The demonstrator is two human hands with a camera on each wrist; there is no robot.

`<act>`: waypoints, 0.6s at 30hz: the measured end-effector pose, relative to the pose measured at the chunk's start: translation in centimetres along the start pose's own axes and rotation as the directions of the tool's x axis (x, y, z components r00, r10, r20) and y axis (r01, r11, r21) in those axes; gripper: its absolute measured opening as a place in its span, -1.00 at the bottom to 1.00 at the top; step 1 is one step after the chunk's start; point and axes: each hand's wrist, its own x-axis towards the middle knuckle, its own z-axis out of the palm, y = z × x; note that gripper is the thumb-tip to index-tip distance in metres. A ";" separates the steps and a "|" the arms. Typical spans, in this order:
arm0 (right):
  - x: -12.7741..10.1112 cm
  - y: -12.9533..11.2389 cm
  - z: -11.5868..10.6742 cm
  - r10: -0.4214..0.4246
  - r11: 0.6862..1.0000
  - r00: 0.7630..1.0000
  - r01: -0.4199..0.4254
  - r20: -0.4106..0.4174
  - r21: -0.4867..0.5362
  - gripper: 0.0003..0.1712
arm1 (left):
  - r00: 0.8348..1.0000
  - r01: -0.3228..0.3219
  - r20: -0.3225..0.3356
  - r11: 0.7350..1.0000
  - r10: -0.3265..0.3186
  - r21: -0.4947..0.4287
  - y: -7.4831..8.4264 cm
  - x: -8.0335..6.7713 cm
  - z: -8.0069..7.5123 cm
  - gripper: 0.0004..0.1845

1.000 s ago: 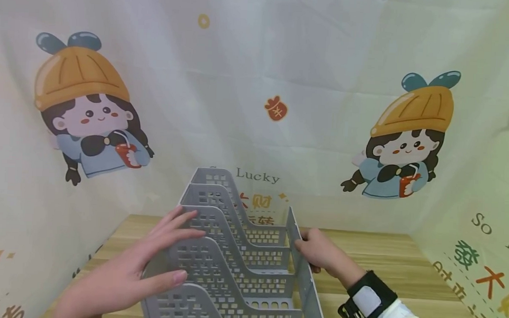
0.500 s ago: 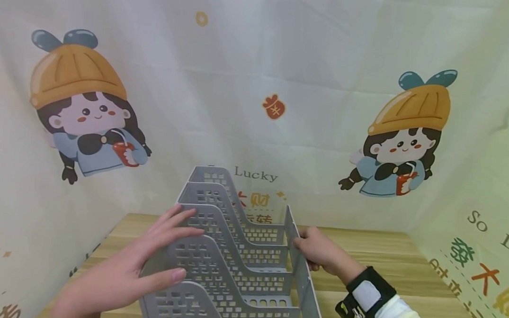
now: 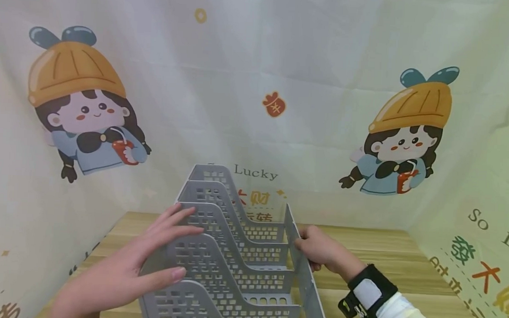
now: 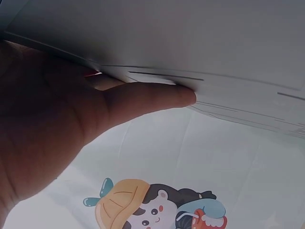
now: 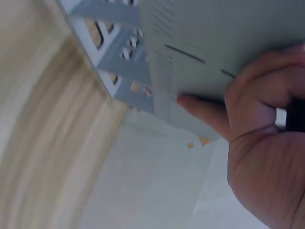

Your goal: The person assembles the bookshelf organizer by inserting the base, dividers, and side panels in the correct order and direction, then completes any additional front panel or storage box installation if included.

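Note:
A grey plastic file organizer (image 3: 209, 252) with several perforated, curved-top dividers stands in front of me, its near end cut off by the head view's lower edge. Its long, low side panel (image 3: 303, 279) runs along the right, with a gap between the nearer dividers and it. My left hand (image 3: 135, 263) lies against the tall left side, fingers and thumb spread and fairly straight. In the left wrist view its thumb (image 4: 152, 98) presses the smooth outer face. With curled fingers, my right hand (image 3: 319, 249) grips the low panel; one finger (image 5: 205, 112) extends along its outer face.
Beneath the organizer is a wooden tabletop (image 3: 374, 259) with light grain. A pale cloth backdrop (image 3: 327, 48) with cartoon figures and lettering hangs behind and along both sides. A black strap with a device (image 3: 370, 294) wraps my right wrist.
The head view has shifted slightly. The near end of the low right panel now sits a little further right. Both hands keep their places on the organizer.

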 end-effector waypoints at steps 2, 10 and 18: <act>0.0 0.2 0.1 -0.006 1.000 1.000 0.006 -0.004 0.003 -0.67 | 1.000 -0.009 -0.001 1.000 0.009 0.004 -0.1 0.1 0.1 -0.38; 0.1 0.4 0.5 -0.008 1.000 0.999 0.008 -0.048 0.007 -0.65 | 1.000 -0.012 -0.005 1.000 0.012 0.019 -0.2 0.1 0.0 -0.37; 0.3 -0.4 1.8 0.008 0.978 0.985 -0.043 -0.170 -0.205 -0.43 | 1.000 -0.019 -0.005 0.999 0.019 0.033 -0.2 0.0 0.1 -0.36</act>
